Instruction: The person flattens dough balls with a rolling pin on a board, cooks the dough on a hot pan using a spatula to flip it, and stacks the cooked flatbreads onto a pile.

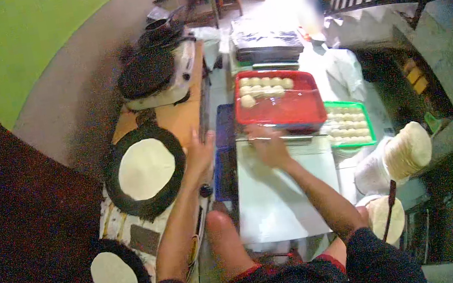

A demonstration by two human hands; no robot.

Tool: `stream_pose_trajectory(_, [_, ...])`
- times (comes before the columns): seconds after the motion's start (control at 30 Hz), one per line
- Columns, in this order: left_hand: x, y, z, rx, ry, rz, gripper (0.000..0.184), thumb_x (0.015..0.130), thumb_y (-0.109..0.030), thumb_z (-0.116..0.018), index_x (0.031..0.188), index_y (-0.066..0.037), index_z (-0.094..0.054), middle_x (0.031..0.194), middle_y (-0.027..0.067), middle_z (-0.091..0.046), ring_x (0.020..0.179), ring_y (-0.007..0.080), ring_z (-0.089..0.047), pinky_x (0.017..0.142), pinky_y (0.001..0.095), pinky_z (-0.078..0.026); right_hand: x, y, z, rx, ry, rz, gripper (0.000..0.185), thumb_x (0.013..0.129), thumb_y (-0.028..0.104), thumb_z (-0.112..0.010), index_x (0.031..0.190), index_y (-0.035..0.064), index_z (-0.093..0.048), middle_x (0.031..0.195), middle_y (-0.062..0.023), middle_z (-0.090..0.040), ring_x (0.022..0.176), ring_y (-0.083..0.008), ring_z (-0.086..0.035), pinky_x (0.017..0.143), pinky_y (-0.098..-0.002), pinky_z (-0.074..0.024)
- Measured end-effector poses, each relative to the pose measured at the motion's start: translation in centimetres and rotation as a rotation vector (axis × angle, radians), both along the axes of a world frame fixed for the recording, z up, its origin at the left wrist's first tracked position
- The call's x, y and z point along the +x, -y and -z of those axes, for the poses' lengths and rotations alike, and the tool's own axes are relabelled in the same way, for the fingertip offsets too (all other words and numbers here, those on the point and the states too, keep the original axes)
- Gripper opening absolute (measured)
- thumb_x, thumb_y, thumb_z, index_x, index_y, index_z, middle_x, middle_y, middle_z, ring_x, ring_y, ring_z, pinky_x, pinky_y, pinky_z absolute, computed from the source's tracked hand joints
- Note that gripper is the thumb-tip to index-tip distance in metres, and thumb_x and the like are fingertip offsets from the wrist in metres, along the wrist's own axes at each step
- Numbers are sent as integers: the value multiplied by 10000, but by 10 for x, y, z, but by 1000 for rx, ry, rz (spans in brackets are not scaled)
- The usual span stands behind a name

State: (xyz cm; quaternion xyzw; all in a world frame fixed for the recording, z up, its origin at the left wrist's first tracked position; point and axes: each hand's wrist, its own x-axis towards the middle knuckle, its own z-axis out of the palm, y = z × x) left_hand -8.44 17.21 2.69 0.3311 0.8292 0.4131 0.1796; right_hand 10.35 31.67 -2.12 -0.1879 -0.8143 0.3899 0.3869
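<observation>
Lying flat on a round black pan (151, 207) to the person's left is a thin, pale cream round of flatbread (147, 169), smooth and nearly even in colour, its edge slightly uneven and a dark ring of metal showing all around it. Over on the other side, a red rectangular plastic tray (292, 108) holds small, rounded off-white dough balls (266, 82) in close rows toward its far end, with bare red floor nearer the person. A smooth white rectangular board (273, 211) stretches from the tray's near side back toward the knees.

From where I stand, both bare forearms reach forward and away from the body. The left hand (200, 153) is held just beside the pan's right edge, fingers loosely extended and pointing ahead, with nothing visible in its grasp. The right hand (267, 145) is at the near edge of the red tray, over the far end of the board, its forearm slanting inward; it is blurred, so I can't tell how far its fingers are open, whether they touch the tray, or if they have hold of anything.
</observation>
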Motion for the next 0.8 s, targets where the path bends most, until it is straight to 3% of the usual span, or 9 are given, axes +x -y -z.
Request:
stream_pose_trajectory(0.07, [3,-74,82,-60,101,-1,938,969,-507,-546,1551,69,-89,1591,320,-190,1490,392,-228,1211,395,-202,86,-96,19,-50,99,513,345,947,334,-639,1109,33,-678,1100,-191,-680,1084,-319,-632,941,-434,-491])
stream_pose_trajectory(0.13, [34,-106,100,70,355,-5,989,958,-528,-544,1545,77,-27,1560,352,-232,1461,414,-288,1195,439,-248,154,-159,46,-38,324,962,558,954,390,-623,1396,74,-489,1395,-206,-521,1304,-361,-482,1078,-476,-386])
stream_pose_trajectory(0.23, [55,-137,99,-144,192,-127,836,967,-543,-503,1452,97,-272,1349,376,-493,1269,459,-514,1081,480,-403,212,-189,53,-768,249,601,836,967,638,-402,1550,57,-251,1447,-265,-461,1085,-367,-605,986,-495,-463])
stream_pose_trajectory(0.37, [72,-107,75,-235,185,-144,721,973,-548,-476,1293,97,-443,1117,346,-646,1074,483,-633,953,500,-496,249,-202,82,-976,597,382,944,944,774,-209,1529,42,-323,1174,-274,-645,693,-337,-715,814,-476,-554])
stream_pose_trajectory(0.4, [70,-99,92,-268,144,-120,706,974,-548,-471,1257,99,-468,1070,339,-666,1037,487,-648,926,502,-511,254,-189,71,-932,728,381,1073,876,859,-182,1392,-41,-459,707,-214,-691,621,-311,-702,658,-424,-558])
stream_pose_trajectory(0.5, [71,-69,136,-374,-35,-39,786,943,-520,-543,1334,144,-388,1106,360,-646,1052,479,-644,920,508,-510,254,-197,63,-197,896,497,890,947,737,-276,1238,-41,-596,914,-284,-700,835,-393,-709,760,-486,-546])
stream_pose_trajectory(0.57, [79,-54,123,-498,-99,35,937,892,-493,-640,1429,168,-249,1117,361,-643,1049,474,-649,913,502,-516,212,-187,11,7,675,708,605,978,509,-475,1157,-43,-646,1137,-286,-661,1077,-443,-635,892,-500,-507])
stream_pose_trajectory(0.63, [81,-50,112,-488,-91,66,992,871,-472,-686,1471,138,-184,1102,349,-654,1020,468,-662,903,503,-522,163,-197,-14,411,229,588,300,928,220,-630,1121,-7,-672,1064,-221,-696,980,-393,-673,888,-458,-522])
stream_pose_trajectory(0.8, [72,-63,90,-429,-163,81,1058,813,-332,-783,1552,15,-109,1330,344,-524,1208,455,-555,963,504,-492,13,-233,19,-194,596,249,450,844,339,-730,1163,23,-690,1055,-172,-726,877,-267,-706,804,-393,-553])
